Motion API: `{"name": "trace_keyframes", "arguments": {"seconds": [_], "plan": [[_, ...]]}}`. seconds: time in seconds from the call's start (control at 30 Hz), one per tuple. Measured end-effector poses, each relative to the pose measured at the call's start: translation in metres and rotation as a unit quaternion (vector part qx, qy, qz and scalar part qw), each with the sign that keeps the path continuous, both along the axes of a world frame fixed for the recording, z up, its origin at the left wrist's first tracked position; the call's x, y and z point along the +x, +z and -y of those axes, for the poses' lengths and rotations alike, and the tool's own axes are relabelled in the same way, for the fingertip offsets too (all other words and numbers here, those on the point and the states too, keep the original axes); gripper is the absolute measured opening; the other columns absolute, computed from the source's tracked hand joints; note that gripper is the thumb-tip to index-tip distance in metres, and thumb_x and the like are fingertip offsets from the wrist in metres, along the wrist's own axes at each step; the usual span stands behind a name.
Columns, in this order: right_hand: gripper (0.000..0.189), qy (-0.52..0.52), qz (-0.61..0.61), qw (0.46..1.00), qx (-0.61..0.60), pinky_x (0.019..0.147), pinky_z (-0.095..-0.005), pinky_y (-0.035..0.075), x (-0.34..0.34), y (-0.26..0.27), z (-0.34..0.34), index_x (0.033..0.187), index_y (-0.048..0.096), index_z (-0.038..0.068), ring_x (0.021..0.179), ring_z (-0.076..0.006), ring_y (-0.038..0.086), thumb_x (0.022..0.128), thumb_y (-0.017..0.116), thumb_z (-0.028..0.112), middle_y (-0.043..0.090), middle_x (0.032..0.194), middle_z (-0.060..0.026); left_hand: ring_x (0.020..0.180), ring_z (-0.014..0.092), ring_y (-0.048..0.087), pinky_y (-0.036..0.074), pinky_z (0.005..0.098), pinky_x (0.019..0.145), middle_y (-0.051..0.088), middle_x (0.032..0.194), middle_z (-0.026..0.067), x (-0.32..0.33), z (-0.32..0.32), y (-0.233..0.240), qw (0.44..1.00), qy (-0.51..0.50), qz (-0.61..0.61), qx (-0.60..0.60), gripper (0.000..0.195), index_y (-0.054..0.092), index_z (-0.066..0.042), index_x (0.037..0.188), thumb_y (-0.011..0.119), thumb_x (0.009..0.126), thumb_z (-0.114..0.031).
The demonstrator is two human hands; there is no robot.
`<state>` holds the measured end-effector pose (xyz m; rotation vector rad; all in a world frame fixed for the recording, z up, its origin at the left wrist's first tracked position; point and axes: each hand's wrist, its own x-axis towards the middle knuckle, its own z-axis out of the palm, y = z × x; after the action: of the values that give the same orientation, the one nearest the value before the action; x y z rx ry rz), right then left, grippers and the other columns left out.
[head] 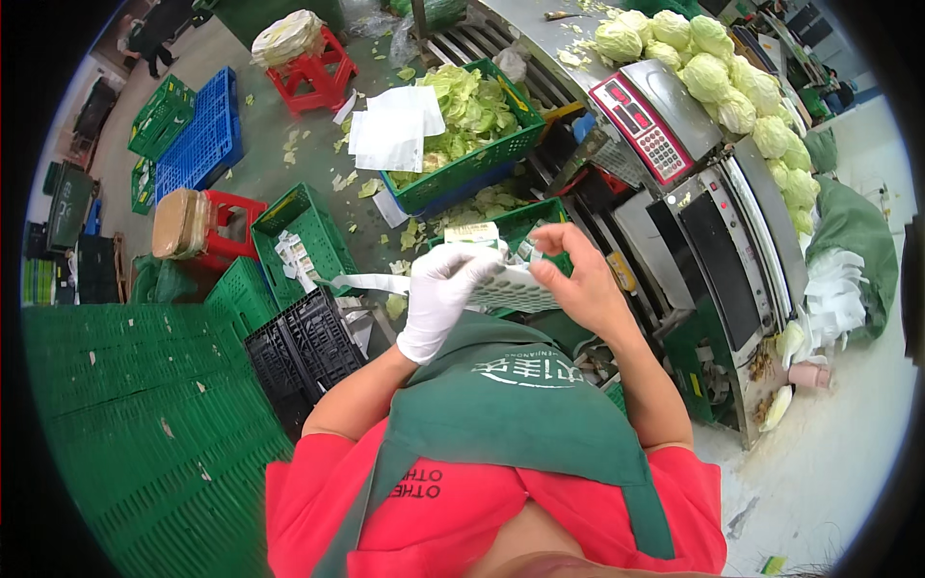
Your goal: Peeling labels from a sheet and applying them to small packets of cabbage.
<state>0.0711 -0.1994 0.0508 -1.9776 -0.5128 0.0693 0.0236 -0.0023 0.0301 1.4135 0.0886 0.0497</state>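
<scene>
My left hand [448, 289], in a white glove, has its fingers curled at the edge of a pale perforated tray or basket [517, 290]. A white strip [372, 282] runs leftward from behind the glove; whether the hand grips it is hidden. My bare right hand [578, 278] is at the tray's other end, thumb and fingers apart. Small printed labels [526, 249] show near its fingertips; contact is unclear. Beyond the hands, a small printed box or pack [471, 233] sits at a green crate [545, 212].
Ahead, a green crate [470, 170] holds loose leaves, with white sheets [397, 130] on top. Cabbages [704, 76] are piled beside a digital scale [642, 126] and wrapping machine [730, 246] on the right. Crates [300, 246] and red stools [235, 224] stand left. A distant person [144, 47] stands upper left.
</scene>
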Motion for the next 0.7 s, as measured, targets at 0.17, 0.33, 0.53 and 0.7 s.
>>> {"name": "trace_keyframes", "arguments": {"seconds": [0.17, 0.33, 0.53, 0.7], "plan": [[0.014, -0.005, 0.116, 0.984, -0.131, 0.074, -0.0402, 0.045, -0.007, -0.007, 0.002, 0.085, 0.063, 0.004, 0.074, -0.0297, 0.061, 0.084, 0.069, 0.016, 0.063, 0.077, -0.0076, 0.091, 0.008, 0.063, 0.051, 0.0223, 0.080, 0.069, 0.104, 0.0052, 0.007, -0.003, -0.004, 0.996, -0.001, -0.020, -0.085, 0.028, 0.065, -0.001, 0.119, 0.063, 0.090, -0.002], [0.015, -0.012, 0.156, 0.978, -0.140, 0.075, -0.0406, 0.044, -0.008, -0.007, 0.006, 0.084, 0.062, 0.004, 0.075, -0.0301, 0.061, 0.084, 0.070, 0.016, 0.062, 0.077, -0.0080, 0.084, 0.005, 0.061, 0.049, 0.0184, 0.071, 0.068, 0.099, 0.0036, 0.008, 0.009, 0.013, 0.991, 0.037, -0.042, -0.120, 0.029, 0.064, -0.001, 0.120, 0.061, 0.091, -0.002], [0.015, 0.003, 0.133, 0.982, -0.132, 0.077, -0.0403, 0.045, -0.005, -0.004, 0.011, 0.083, 0.061, 0.003, 0.076, -0.0310, 0.060, 0.086, 0.069, 0.016, 0.062, 0.076, -0.0088, 0.073, 0.004, 0.061, 0.046, 0.0190, 0.061, 0.070, 0.090, 0.0023, 0.013, -0.004, -0.008, 0.992, -0.017, -0.084, -0.095, 0.025, 0.067, 0.000, 0.114, 0.064, 0.091, -0.008], [0.012, 0.014, 0.164, 0.980, -0.111, 0.078, -0.0398, 0.045, -0.002, -0.005, 0.012, 0.082, 0.062, 0.005, 0.071, -0.0300, 0.060, 0.086, 0.068, 0.015, 0.061, 0.072, -0.0076, 0.074, 0.003, 0.058, 0.046, 0.0200, 0.065, 0.068, 0.087, -0.0006, 0.010, -0.005, -0.006, 0.994, -0.030, -0.095, -0.052, 0.017, 0.071, 0.000, 0.104, 0.066, 0.091, -0.010]]}}
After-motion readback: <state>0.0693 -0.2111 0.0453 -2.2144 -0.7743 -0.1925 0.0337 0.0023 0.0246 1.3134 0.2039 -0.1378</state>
